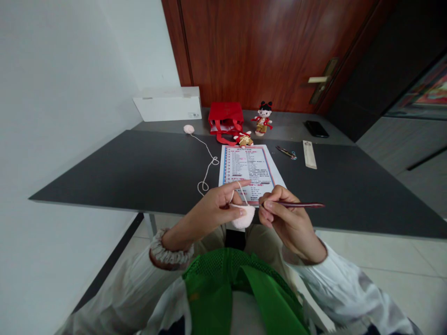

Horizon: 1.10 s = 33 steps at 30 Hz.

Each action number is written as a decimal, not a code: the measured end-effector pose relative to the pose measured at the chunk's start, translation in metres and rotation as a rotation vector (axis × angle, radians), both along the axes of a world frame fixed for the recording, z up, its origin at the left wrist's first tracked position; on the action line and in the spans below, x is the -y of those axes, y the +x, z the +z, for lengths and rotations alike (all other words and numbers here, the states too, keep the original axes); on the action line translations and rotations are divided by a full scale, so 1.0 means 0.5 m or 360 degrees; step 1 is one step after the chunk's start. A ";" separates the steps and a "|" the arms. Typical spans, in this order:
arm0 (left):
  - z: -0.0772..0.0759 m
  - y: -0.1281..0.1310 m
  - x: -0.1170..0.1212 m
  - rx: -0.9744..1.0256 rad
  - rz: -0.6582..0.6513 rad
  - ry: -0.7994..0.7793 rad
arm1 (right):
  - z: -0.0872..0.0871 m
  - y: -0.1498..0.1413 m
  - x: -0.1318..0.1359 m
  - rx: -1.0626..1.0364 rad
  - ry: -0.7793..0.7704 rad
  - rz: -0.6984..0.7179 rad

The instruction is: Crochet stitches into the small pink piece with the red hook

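Left hand (pixel 219 204) pinching pale crochet piece (pixel 243 218) at near edge of worktop (pixel 157 167), yarn (pixel 243 193) over forefinger; right hand (pixel 288 217) gripping hook (pixel 304 204). Looks mid-stitch: next move calls for taut yarn, hook tip meeting piece's rim.

You have two hands (pixel 213 207) (pixel 291 221) — one crochet hook (pixel 303 204), one crochet piece (pixel 243 219), one yarn ball (pixel 188 129), one printed sheet (pixel 246 163), one red bag (pixel 225 111).

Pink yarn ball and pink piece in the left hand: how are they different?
The yarn ball lies on the table; the crochet piece is held in the left hand. The yarn ball looks rounded all over; the crochet piece has a flat-looking top edge. Both are pale pink.
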<state>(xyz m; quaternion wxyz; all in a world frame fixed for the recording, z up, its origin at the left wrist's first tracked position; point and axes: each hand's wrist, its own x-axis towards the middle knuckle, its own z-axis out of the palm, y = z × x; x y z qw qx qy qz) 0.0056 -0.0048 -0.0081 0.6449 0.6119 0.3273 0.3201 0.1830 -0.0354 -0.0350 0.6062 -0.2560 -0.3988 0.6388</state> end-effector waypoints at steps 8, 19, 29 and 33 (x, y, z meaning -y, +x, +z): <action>0.003 -0.006 -0.003 -0.0041 -0.0029 0.0105 | -0.003 0.024 -0.011 0.0166 0.0184 0.0059; 0.018 0.002 0.006 -0.0148 0.0172 0.0250 | -0.014 0.034 0.015 0.0670 0.0567 -0.0300; 0.025 0.008 0.010 -0.0245 0.0289 0.0271 | -0.008 0.008 0.035 0.1190 0.1331 -0.0666; 0.020 0.011 0.011 -0.0178 0.0320 0.0248 | -0.018 -0.009 0.039 0.1277 0.1413 -0.0771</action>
